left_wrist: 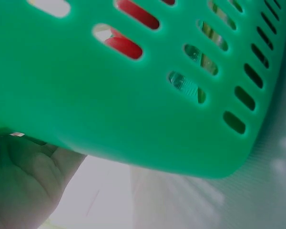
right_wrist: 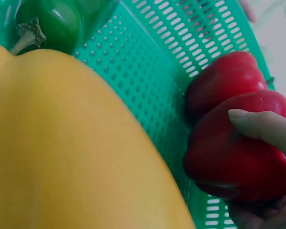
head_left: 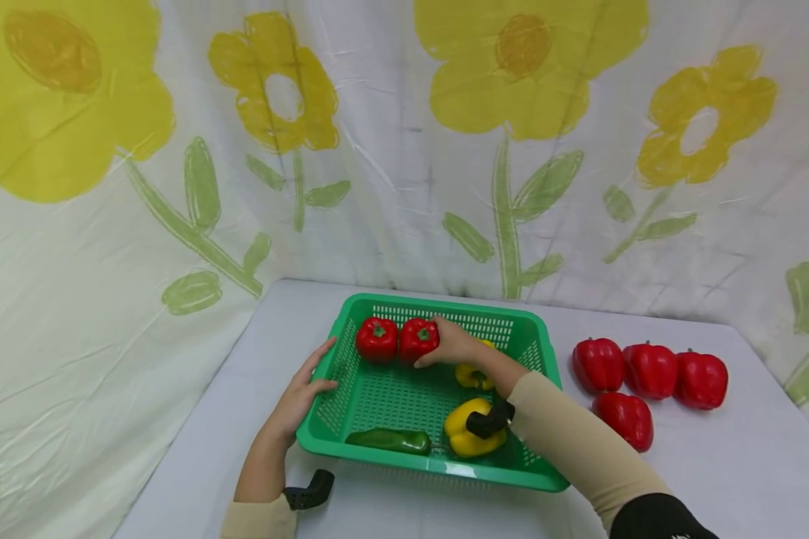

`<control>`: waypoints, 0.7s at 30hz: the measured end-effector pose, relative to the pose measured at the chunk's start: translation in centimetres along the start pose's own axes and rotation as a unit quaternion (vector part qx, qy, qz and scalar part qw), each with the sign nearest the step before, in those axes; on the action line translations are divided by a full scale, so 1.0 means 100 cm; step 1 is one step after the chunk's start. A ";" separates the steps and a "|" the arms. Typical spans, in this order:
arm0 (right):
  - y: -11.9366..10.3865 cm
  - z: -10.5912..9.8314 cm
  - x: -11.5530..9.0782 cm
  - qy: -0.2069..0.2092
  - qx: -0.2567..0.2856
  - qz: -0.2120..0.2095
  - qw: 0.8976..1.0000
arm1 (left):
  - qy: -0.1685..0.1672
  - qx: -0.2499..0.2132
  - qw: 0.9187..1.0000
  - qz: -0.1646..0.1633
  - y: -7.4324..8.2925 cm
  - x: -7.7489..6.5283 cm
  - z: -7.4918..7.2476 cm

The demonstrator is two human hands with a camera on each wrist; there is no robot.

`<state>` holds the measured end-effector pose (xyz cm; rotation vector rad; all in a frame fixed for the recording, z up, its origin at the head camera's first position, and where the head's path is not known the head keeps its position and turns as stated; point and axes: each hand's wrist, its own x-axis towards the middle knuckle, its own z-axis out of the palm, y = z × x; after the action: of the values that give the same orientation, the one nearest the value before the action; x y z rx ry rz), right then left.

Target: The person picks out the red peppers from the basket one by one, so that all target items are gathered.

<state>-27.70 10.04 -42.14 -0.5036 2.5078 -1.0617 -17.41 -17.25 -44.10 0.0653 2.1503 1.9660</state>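
Note:
My right hand (head_left: 453, 343) grips a red bell pepper (head_left: 418, 341) inside the green basket (head_left: 438, 466), with the thumb across its side in the right wrist view. Directly left of it stands another red bell pepper (head_left: 377, 340). My left hand (head_left: 298, 400) rests against the basket's left rim, fingers and thumb spread and fairly straight; the left wrist view shows its palm below the rim. A green pepper (head_left: 391, 441) lies along the basket's near side. Close to my right wrist are two yellow bell peppers, a nearer one (head_left: 470, 428) and a farther one (head_left: 473, 376), partly hidden by the forearm.
Several red bell peppers (head_left: 650, 370) sit on the white table (head_left: 728, 464) to the right of the basket. A white curtain (head_left: 384, 187) with yellow flowers hangs behind and to the left of the table.

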 end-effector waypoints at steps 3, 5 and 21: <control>-0.001 -0.004 -0.005 -0.001 0.008 -0.001 1.000 | 0.003 0.002 1.000 -0.002 0.000 0.000 0.000; -0.001 -0.007 -0.008 0.002 0.015 -0.006 1.000 | 0.004 0.004 1.000 -0.002 0.000 0.000 0.000; -0.024 -0.019 -0.074 -0.031 0.044 -0.089 0.995 | 0.007 0.004 1.000 0.001 -0.001 -0.001 0.001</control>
<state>-21.72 13.03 -37.65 -0.7345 2.3850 -1.1983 -17.30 -17.21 -44.21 0.0560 2.1683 1.9641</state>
